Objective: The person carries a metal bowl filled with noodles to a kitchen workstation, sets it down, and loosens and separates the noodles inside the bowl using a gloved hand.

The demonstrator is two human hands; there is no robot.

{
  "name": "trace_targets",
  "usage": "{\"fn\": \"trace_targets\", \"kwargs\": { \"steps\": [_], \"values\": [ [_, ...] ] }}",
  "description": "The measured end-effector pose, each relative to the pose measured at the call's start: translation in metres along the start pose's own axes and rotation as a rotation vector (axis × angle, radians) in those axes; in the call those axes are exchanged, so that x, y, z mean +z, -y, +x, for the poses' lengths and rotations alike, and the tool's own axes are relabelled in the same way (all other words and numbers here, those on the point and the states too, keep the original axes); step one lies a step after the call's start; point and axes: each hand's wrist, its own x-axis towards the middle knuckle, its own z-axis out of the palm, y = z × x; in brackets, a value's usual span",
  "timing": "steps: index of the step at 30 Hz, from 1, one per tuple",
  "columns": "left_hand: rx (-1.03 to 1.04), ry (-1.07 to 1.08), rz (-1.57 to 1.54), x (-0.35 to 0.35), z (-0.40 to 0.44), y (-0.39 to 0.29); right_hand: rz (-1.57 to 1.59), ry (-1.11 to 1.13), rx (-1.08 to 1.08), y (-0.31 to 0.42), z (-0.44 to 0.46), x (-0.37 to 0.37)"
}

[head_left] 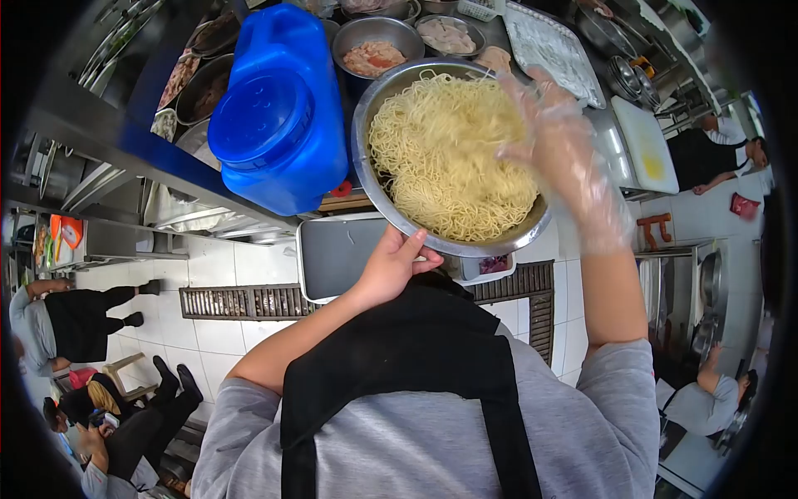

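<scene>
A wide metal bowl [363,158] heaped with thin yellow noodles [453,158] is tilted toward me at the counter's edge. My left hand [399,262] is bare and grips the near rim, thumb up against the side and fingers underneath. Over the bowl's right side is my right hand [561,137], in a clear plastic glove, with thumb and fingers spread apart. That hand and the noodles beside it are smeared by motion. Whether a few strands touch the glove I cannot tell.
A large blue plastic jug [283,125] stands left of the bowl. Behind are a bowl of minced meat [376,54] and a metal tray [555,50]. A white cutting board [644,145] lies to the right. A grey tray [341,254] sits below; several people are around.
</scene>
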Motion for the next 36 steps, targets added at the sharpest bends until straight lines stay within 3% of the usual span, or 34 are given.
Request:
{"fn": "trace_targets", "kwargs": {
  "steps": [2, 4, 5, 7, 10, 13, 14, 17, 20, 22, 23, 25, 27, 29, 31, 33, 35, 36],
  "values": [
    [-0.014, -0.005, -0.001, -0.001, 0.0, -0.001, 0.151, -0.018, -0.212, 0.02, -0.014, -0.004],
    [0.006, 0.013, -0.03, 0.0, 0.001, 0.0, 0.443, 0.636, -0.27, 0.045, -0.019, 0.02],
    [-0.002, 0.018, -0.023, 0.0, 0.001, 0.001, 0.448, 0.636, -0.259, 0.047, -0.032, 0.039],
    [-0.017, 0.011, -0.037, 0.0, 0.001, 0.001, 0.2, 0.422, -0.52, 0.054, -0.052, 0.068],
    [-0.02, -0.015, -0.061, 0.001, -0.001, 0.002, 0.009, 0.358, -0.57, 0.066, -0.045, 0.084],
    [-0.033, -0.032, -0.083, 0.002, -0.001, 0.005, 0.041, 0.384, -0.551, 0.074, -0.041, 0.118],
    [-0.042, -0.018, -0.077, 0.001, 0.0, 0.005, 0.136, 0.226, -0.549, 0.068, -0.045, 0.121],
    [-0.012, 0.025, -0.067, -0.003, 0.001, 0.004, 0.175, 0.298, -0.537, 0.066, -0.043, 0.116],
    [-0.005, 0.048, -0.006, -0.01, 0.001, -0.008, 0.223, 0.207, -0.517, 0.061, -0.053, 0.12],
    [-0.204, 0.1, 0.464, -0.013, -0.006, -0.046, 0.244, 0.197, -0.49, 0.056, -0.052, 0.11],
    [-0.19, 0.098, 0.475, -0.013, -0.011, -0.07, 0.381, 0.306, -0.402, 0.053, -0.051, 0.102],
    [-0.284, 0.406, 1.27, 0.002, -0.028, -0.13, 0.519, 0.401, -0.313, 0.046, -0.058, 0.086],
    [-0.085, 0.383, 1.405, 0.02, -0.042, -0.175, 0.459, 0.109, -0.433, 0.037, -0.07, 0.069],
    [0.163, 0.268, 1.38, 0.03, -0.036, -0.21, 0.625, 0.088, -0.431, 0.023, -0.061, 0.04],
    [0.344, 0.171, 1.369, 0.05, -0.017, -0.242, 0.875, 0.276, -0.352, 0.009, -0.044, 0.024],
    [0.413, 0.089, 1.417, 0.06, 0.022, -0.267, 0.991, 0.2, -0.271, -0.009, -0.028, 0.028],
    [0.434, 0.015, 1.522, 0.049, 0.082, -0.283, 0.823, -0.004, 0.011, -0.024, -0.005, 0.025],
    [0.483, 0.002, 1.656, 0.035, 0.115, -0.287, 0.818, -0.01, 0.003, -0.025, 0.001, 0.031]
  ]
}}
